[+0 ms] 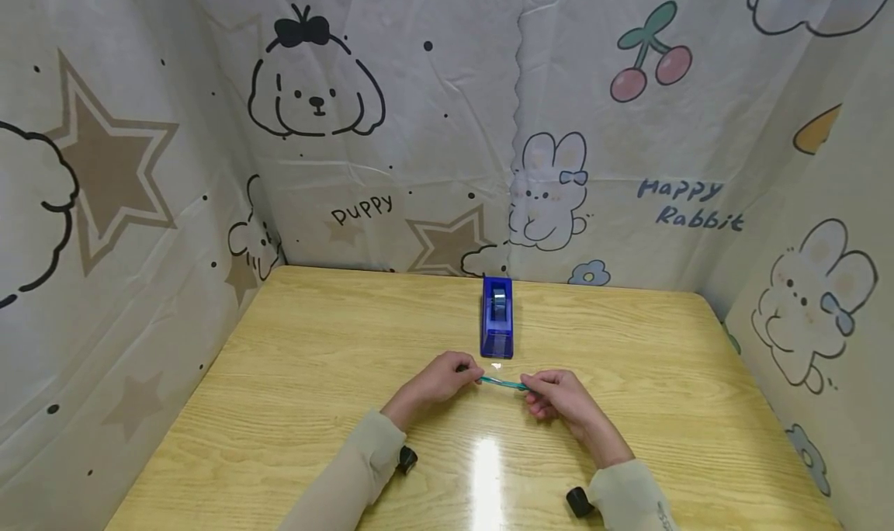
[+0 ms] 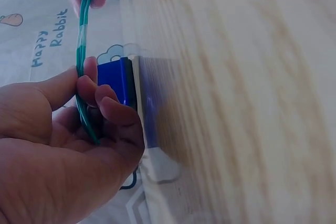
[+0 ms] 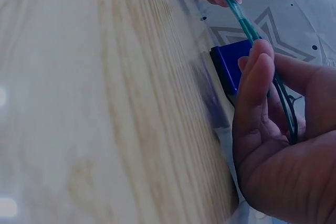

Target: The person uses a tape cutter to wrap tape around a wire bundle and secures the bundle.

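Observation:
Between the two hands a thin bundle of green cord (image 1: 504,383) is stretched roughly level above the table. A band of clear tape (image 2: 82,35) is wrapped around its middle. My left hand (image 1: 447,377) pinches one end between thumb and fingers, and the cord's tail curves back into the palm. At the other end my right hand (image 1: 564,400) pinches the bundle, with a loop (image 3: 286,106) of it lying inside the curled fingers. Just beyond the hands a blue tape dispenser (image 1: 497,341) stands on the table, bearing a roll of clear tape (image 1: 499,302).
The wooden table (image 1: 335,321) reaches back to a printed cloth (image 1: 447,150) that hangs on the sides and at the rear. A small shiny spot (image 1: 497,366) lies before the dispenser. Black wrist pieces (image 1: 407,459) sit by both sleeves.

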`<state>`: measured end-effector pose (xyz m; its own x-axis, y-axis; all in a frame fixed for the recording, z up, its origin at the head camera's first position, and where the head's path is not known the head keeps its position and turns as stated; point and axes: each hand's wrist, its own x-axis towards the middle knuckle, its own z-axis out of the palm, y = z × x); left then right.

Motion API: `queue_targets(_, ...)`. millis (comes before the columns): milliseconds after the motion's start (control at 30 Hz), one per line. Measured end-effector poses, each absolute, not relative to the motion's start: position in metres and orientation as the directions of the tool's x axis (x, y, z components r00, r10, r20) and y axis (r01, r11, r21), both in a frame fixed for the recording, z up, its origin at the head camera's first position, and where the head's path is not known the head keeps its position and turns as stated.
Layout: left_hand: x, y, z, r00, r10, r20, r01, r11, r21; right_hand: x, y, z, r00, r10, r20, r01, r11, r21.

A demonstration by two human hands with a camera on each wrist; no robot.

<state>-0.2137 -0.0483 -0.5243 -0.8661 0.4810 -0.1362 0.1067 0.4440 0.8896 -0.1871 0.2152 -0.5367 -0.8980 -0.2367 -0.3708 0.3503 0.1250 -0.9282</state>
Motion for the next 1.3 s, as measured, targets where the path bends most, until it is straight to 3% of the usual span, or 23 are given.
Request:
queue_targets(933,-0.2202,-0.0445,-0.5207,-0.900,0.427,-0.092,0.216,0.617,0.757,-0.1916,0.2133,-0.5370,-0.945,-0.137,-0.298,0.299,0.015,-0.954)
queue_targets(1300,-0.2220,-0.0451,-0.5223,-0.865,0.487,-0.124,0.185,0.538,0.823,-0.1933,0.2130,-0.5371,-0.953,-0.121,-0.278,0.280,0.001,-0.960)
